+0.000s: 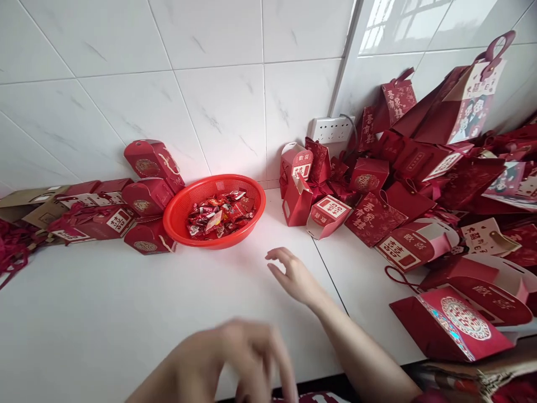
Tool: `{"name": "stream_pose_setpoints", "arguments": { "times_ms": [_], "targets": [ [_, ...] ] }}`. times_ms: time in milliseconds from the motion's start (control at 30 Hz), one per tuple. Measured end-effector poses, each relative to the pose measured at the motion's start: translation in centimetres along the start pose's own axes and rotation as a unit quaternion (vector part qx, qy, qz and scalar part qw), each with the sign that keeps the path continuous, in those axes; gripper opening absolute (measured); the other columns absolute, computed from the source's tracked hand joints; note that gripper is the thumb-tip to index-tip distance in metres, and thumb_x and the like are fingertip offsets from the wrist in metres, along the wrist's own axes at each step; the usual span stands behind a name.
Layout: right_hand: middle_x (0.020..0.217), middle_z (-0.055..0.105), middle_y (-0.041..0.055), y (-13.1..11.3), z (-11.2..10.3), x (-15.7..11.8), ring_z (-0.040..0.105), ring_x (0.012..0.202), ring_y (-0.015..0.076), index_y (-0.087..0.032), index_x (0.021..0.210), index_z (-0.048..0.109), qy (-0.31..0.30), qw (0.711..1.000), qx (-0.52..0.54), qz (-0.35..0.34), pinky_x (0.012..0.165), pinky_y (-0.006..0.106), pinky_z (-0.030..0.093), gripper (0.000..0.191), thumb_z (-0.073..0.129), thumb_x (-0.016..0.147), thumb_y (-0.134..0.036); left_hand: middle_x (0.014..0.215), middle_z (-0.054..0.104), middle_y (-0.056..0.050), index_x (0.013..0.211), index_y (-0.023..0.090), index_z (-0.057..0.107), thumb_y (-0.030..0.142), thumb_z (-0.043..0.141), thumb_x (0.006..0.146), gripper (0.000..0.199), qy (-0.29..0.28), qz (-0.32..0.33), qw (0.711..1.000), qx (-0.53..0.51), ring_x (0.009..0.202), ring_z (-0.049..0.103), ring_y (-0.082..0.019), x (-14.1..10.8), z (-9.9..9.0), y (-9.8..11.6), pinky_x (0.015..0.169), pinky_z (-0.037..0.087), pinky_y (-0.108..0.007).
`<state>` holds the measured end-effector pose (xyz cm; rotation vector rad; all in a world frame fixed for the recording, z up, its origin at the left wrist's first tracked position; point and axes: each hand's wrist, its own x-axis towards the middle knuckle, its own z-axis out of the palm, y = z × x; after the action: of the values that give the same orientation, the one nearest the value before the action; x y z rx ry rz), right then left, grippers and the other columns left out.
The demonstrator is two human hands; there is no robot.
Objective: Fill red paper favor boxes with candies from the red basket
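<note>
Looking through the head camera, I take clock directions from the middle of my view. The writing I can read is Chinese. At about 4 o'clock, just beyond my right hand (291, 274), a small tilted box (329, 217) carries 歡喜 and a framed 囍. The upright box (296, 157) behind it repeats them. Toward 3 o'clock, a flat bag (376, 218) shows 吾家, and a cream tag (486, 238) farther out bears brush lettering including 大囍. The large bag (470, 101) near 2 o'clock has a printed couple, its characters only partly legible.

All this stands on a smooth white tabletop (104, 319), crossed by a thin dark seam toward 5 o'clock. Behind rises a wall (218, 39) of glossy, grey-veined tiles, reflecting a window near 1 o'clock; a white socket strip (331, 130) is fixed there.

At 9 o'clock sits the round red plastic basket (213, 242), perforated, holding shiny wrapped sweets (222, 215). Folded card boxes (145, 196) with gold medallions and rope handles are stacked just beside it, farther out at 9 o'clock.

My right hand hangs near the basket, at between 5 and 6 o'clock, fingers loosely bent, thumb apart, holding nothing. My left hand (239, 358), near 6 o'clock, is blurred, its fingers half curled downward; I cannot tell whether they grip anything.
</note>
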<state>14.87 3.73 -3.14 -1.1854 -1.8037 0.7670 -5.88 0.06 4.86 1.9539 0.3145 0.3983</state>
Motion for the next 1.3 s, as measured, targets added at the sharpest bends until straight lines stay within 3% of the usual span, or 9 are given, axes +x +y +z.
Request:
{"name": "stream_pose_setpoints", "arguments": {
  "times_ms": [167,267,467,600,733,967,1033,1133,1300],
  "targets": [
    [0.123,0.064,0.0132,1.5,-6.1,2.6,0.059,0.117,0.0273,-0.021,0.104,0.069,0.15,0.976,-0.159,-0.006,0.104,0.046,0.046,0.019,0.052,0.097,-0.025,0.084,0.065,-0.005,0.084,0.02,0.07,0.049,0.064,0.09,0.031,0.303,-0.117,0.945,0.041,0.073,0.058,-0.015,1.5,-1.7,-7.1,0.065,0.047,-0.025],
    [0.151,0.045,0.0162,2.9,-8.6,3.4,0.037,0.142,0.0379,-0.02,0.098,0.076,0.189,0.925,-0.309,0.112,0.109,0.058,0.039,0.023,0.054,0.097,-0.029,0.078,0.063,-0.003,0.082,0.018,0.067,0.047,0.06,0.093,0.032,0.384,-0.158,0.908,0.054,0.073,0.056,-0.015,1.2,-2.1,-10.9,0.062,0.043,-0.023],
    [0.165,0.025,0.0198,5.1,-7.3,3.0,0.017,0.152,0.0448,-0.016,0.113,0.076,0.161,0.865,-0.382,0.282,0.113,0.06,0.032,0.035,0.052,0.099,-0.037,0.08,0.067,-0.003,0.083,0.018,0.068,0.047,0.058,0.094,0.033,0.401,-0.186,0.895,0.067,0.073,0.061,-0.016,0.1,-1.6,-12.8,0.059,0.044,-0.023],
    [0.151,0.041,0.0333,5.2,-6.7,2.7,0.037,0.144,0.0451,-0.004,0.136,0.059,0.144,0.85,-0.361,0.356,0.104,0.056,0.044,0.048,0.049,0.099,-0.033,0.078,0.066,-0.002,0.083,0.018,0.068,0.044,0.058,0.094,0.03,0.393,-0.193,0.895,0.087,0.071,0.06,-0.015,0.3,-1.1,-12.9,0.058,0.043,-0.023],
    [0.126,0.063,0.0289,3.9,-9.1,2.0,0.059,0.123,0.0386,-0.004,0.134,0.059,0.156,0.849,-0.357,0.358,0.091,0.048,0.052,0.045,0.041,0.1,-0.029,0.076,0.064,0.0,0.08,0.019,0.066,0.039,0.058,0.094,0.026,0.366,-0.182,0.906,0.108,0.071,0.059,-0.013,0.5,-0.6,-12.9,0.06,0.043,-0.023],
    [0.079,0.071,0.0101,-1.9,-11.7,-0.7,0.063,0.072,0.0249,-0.016,0.093,0.077,0.267,0.893,-0.291,0.217,0.069,0.035,0.045,0.041,0.05,0.098,-0.046,0.108,0.065,-0.007,0.11,0.023,0.066,0.038,0.056,0.097,0.022,0.374,-0.123,0.903,0.173,0.096,0.064,-0.019,-0.1,-0.4,-11.9,0.07,0.053,-0.028],
    [0.072,0.069,0.0061,-3.4,-10.5,-0.9,0.058,0.064,0.0201,-0.018,0.088,0.078,0.237,0.93,-0.214,0.183,0.063,0.031,0.042,0.041,0.054,0.095,-0.05,0.135,0.056,-0.012,0.138,0.025,0.052,0.047,0.064,0.091,0.053,0.364,-0.047,0.907,0.205,0.123,0.056,-0.028,-0.4,-0.7,-11.8,0.095,0.054,-0.042],
    [0.076,0.068,0.0042,-4.3,-7.7,-0.5,0.057,0.066,0.0175,-0.019,0.091,0.078,0.136,0.977,-0.1,0.131,0.061,0.029,0.042,0.036,0.055,0.096,-0.047,0.162,0.027,-0.019,0.16,0.025,0.017,0.062,0.079,0.072,0.115,0.339,0.024,0.919,0.2,0.15,0.027,-0.041,-0.8,-1.3,-11.7,0.12,0.03,-0.061],
    [0.089,0.066,0.0059,-2.9,-4.3,-0.1,0.059,0.076,0.0185,-0.023,0.115,0.074,0.029,0.999,-0.015,0.022,0.067,0.031,0.046,0.032,0.049,0.101,-0.038,0.164,0.025,-0.018,0.161,0.033,-0.006,0.048,0.09,0.065,0.137,0.325,-0.038,0.936,0.129,0.15,0.029,-0.041,-1.5,-2.2,-12.3,0.118,0.033,-0.064]
  ]
}}
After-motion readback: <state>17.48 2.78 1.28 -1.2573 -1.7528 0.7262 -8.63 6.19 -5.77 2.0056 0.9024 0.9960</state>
